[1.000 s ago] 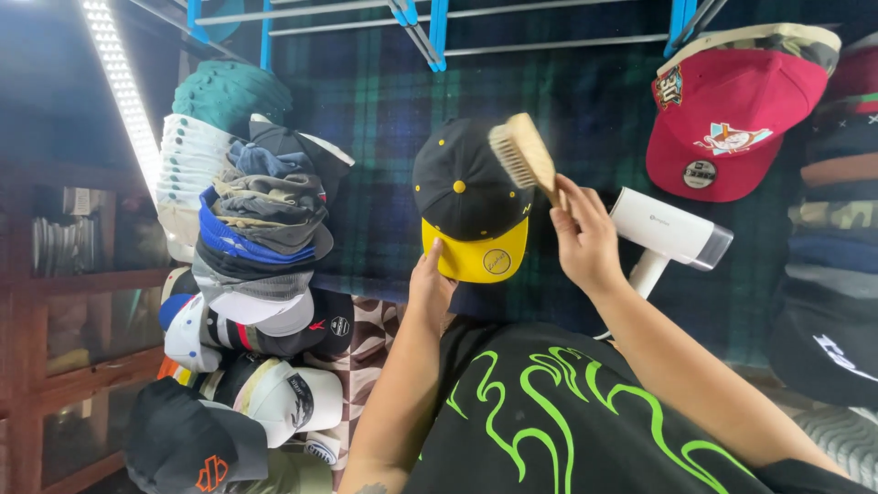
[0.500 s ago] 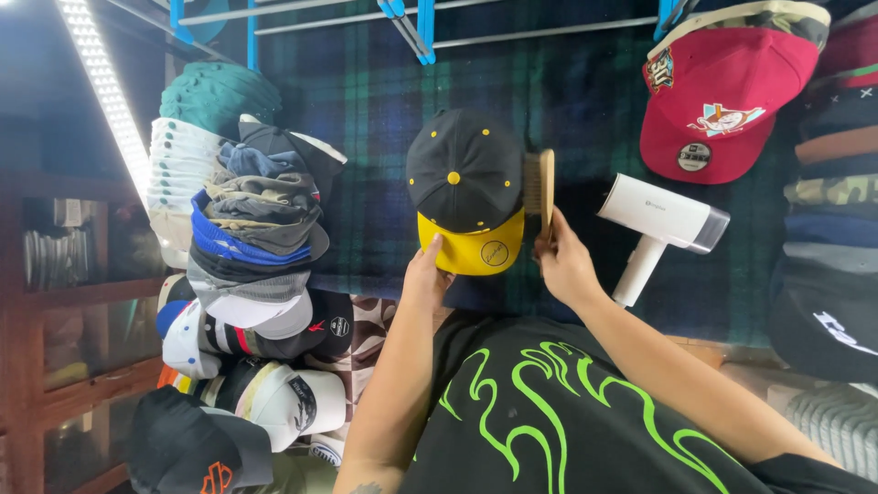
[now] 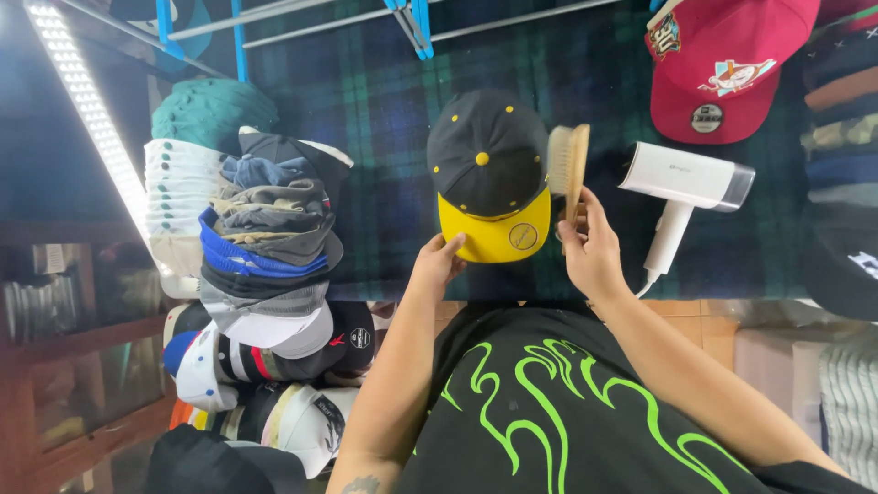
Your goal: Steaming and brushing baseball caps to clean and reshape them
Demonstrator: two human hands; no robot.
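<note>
A black cap with yellow dots and a yellow brim [image 3: 489, 174] lies on a dark plaid blanket [image 3: 384, 110]. My left hand [image 3: 437, 263] pinches the near edge of the brim. My right hand [image 3: 590, 247] grips the handle of a wooden brush [image 3: 567, 165], whose bristles press against the cap's right side.
A white handheld steamer [image 3: 681, 187] lies right of the brush. A red cap [image 3: 722, 64] sits at the top right, with more caps stacked along the right edge. A tall pile of caps [image 3: 256, 238] stands to the left, beside a light strip [image 3: 87, 119]. Blue rack bars [image 3: 416, 23] cross the top.
The brush came down from above the cap to its right side and now sits against the crown. My left hand stays on the brim. The view shifted slightly.
</note>
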